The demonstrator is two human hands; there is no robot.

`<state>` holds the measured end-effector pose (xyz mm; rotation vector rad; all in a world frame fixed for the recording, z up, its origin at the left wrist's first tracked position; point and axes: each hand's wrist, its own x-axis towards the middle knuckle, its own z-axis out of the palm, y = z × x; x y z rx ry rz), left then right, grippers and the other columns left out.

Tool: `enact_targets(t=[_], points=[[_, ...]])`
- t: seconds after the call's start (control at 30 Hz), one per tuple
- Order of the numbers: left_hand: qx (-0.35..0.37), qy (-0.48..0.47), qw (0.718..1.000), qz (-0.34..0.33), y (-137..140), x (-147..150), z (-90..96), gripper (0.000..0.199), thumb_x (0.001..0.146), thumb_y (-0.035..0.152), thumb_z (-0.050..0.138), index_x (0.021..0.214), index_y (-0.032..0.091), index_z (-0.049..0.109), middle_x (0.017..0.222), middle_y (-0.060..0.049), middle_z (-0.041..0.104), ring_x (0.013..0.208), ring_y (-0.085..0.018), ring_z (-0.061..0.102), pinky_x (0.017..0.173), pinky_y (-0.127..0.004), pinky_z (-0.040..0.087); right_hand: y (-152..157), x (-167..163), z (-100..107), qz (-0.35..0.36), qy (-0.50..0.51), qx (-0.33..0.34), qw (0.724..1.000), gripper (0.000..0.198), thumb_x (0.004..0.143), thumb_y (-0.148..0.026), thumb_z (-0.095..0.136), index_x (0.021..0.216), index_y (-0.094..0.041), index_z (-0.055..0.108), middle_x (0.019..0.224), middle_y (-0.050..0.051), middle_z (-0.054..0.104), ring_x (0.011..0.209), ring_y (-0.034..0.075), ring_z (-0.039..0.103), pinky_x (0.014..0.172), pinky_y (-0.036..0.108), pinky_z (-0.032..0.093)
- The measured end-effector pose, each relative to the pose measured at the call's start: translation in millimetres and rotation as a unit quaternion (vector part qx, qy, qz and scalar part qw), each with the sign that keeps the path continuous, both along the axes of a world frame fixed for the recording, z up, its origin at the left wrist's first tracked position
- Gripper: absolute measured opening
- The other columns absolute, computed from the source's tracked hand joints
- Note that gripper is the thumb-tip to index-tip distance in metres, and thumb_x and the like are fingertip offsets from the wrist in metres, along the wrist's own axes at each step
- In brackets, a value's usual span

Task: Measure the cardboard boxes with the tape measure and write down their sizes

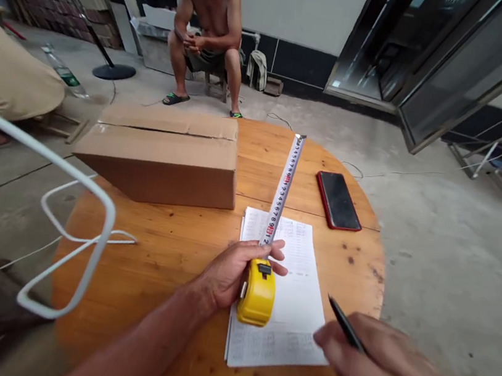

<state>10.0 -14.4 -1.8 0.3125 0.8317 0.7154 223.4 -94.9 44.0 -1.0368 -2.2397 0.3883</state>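
My left hand (240, 267) is closed around a yellow tape measure (258, 301), whose numbered metal blade (280, 198) extends away from me toward the table's far side. My thumb rests on the blade near its mouth. Beneath lies a stack of printed paper sheets (298, 319), partly covered by the tape measure and hand. At the lower right, my right hand (384, 368) grips a dark pen (344, 322), tip pointing up and left above the paper's right edge. To the left of the blade sits a closed cardboard box (166, 157).
A smartphone (339, 200) in a red case lies at the right of the round wooden table (157, 287). A white bent-wire frame (106, 205) juts over the left edge. Beyond the table a person (211, 20) sits on a stool. A plastic bottle (66, 72) lies on the floor.
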Motion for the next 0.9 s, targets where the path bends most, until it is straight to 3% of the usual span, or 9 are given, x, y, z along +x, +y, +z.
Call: enact_targets(t=[0.1, 0.27, 0.37, 0.53, 0.63, 0.73, 0.83, 0.9], points=[[0.008, -0.005, 1.000, 0.001, -0.4, 0.3, 2.0, 0.016, 0.078, 0.025, 0.061, 0.073, 0.011, 0.067, 0.096, -0.015, 0.069, 0.055, -0.012, 0.061, 0.048, -0.021, 0.042, 27.3, 14.5, -13.9, -0.045, -0.082, 0.067, 0.993, 0.047, 0.084, -0.008, 0.049, 0.126, -0.028, 0.047, 0.083, 0.004, 0.061, 0.065, 0.015, 0.058, 0.053, 0.026, 0.045], [0.026, -0.012, 1.000, 0.007, -2.1, -0.4, 4.7, 0.016, 0.079, 0.022, 0.059, 0.070, 0.012, 0.067, 0.133, -0.012, 0.051, 0.067, -0.012, 0.064, 0.048, -0.021, 0.045, 63.4, 33.0, -43.4, -0.079, -0.316, 0.062, 0.943, 0.034, 0.088, -0.007, 0.036, 0.112, -0.022, 0.055, 0.082, 0.005, 0.055, 0.067, 0.016, 0.053, 0.055, 0.026, 0.038], [0.015, -0.014, 1.000, 0.002, -2.8, -1.6, 5.3, 0.016, 0.079, 0.023, 0.060, 0.073, 0.011, 0.067, 0.130, -0.015, 0.054, 0.063, -0.011, 0.063, 0.049, -0.021, 0.046, 86.5, 35.0, -41.9, -0.058, -0.387, 0.055, 0.919, 0.032, 0.088, -0.008, 0.040, 0.113, -0.022, 0.054, 0.082, 0.005, 0.054, 0.071, 0.018, 0.049, 0.059, 0.027, 0.036], [-0.011, -0.012, 1.000, 0.003, -3.4, -3.0, 7.1, 0.017, 0.082, 0.025, 0.058, 0.078, 0.010, 0.066, 0.112, -0.019, 0.064, 0.056, -0.010, 0.061, 0.049, -0.021, 0.045, 105.7, 33.7, -37.4, -0.029, -0.425, 0.066, 0.902, 0.032, 0.087, -0.009, 0.042, 0.116, -0.020, 0.052, 0.085, 0.006, 0.056, 0.074, 0.019, 0.047, 0.068, 0.031, 0.035], [-0.018, -0.011, 1.000, 0.006, -3.1, -3.4, 7.5, 0.018, 0.083, 0.024, 0.056, 0.078, 0.009, 0.066, 0.106, -0.019, 0.066, 0.054, -0.010, 0.060, 0.049, -0.021, 0.045, 106.0, 36.7, -42.8, -0.034, -0.413, 0.071, 0.907, 0.031, 0.089, -0.010, 0.042, 0.116, -0.019, 0.053, 0.086, 0.007, 0.059, 0.074, 0.019, 0.049, 0.071, 0.032, 0.036], [-0.017, -0.010, 1.000, 0.006, -2.4, -3.4, 6.8, 0.018, 0.083, 0.024, 0.056, 0.077, 0.009, 0.066, 0.105, -0.019, 0.066, 0.056, -0.010, 0.060, 0.049, -0.021, 0.045, 98.3, 36.1, -40.2, -0.055, -0.335, 0.097, 0.935, 0.030, 0.088, -0.008, 0.041, 0.111, -0.017, 0.058, 0.087, 0.008, 0.063, 0.073, 0.018, 0.054, 0.070, 0.032, 0.038], [-0.006, -0.013, 1.000, 0.008, -1.9, -2.9, 6.3, 0.019, 0.082, 0.023, 0.056, 0.074, 0.009, 0.065, 0.115, -0.019, 0.062, 0.066, -0.013, 0.063, 0.049, -0.020, 0.045, 76.6, 21.1, -14.1, -0.058, -0.162, 0.083, 0.982, 0.026, 0.087, -0.009, 0.043, 0.103, -0.017, 0.062, 0.091, 0.009, 0.065, 0.077, 0.017, 0.059, 0.066, 0.030, 0.043], [0.003, -0.014, 1.000, 0.006, -2.0, -2.5, 6.2, 0.019, 0.082, 0.023, 0.056, 0.072, 0.010, 0.066, 0.122, -0.017, 0.058, 0.069, -0.013, 0.063, 0.049, -0.020, 0.045, 54.9, 3.6, 12.6, -0.010, -0.054, -0.001, 0.999, 0.025, 0.089, -0.010, 0.043, 0.101, -0.021, 0.063, 0.088, 0.005, 0.065, 0.077, 0.014, 0.061, 0.065, 0.025, 0.047]])
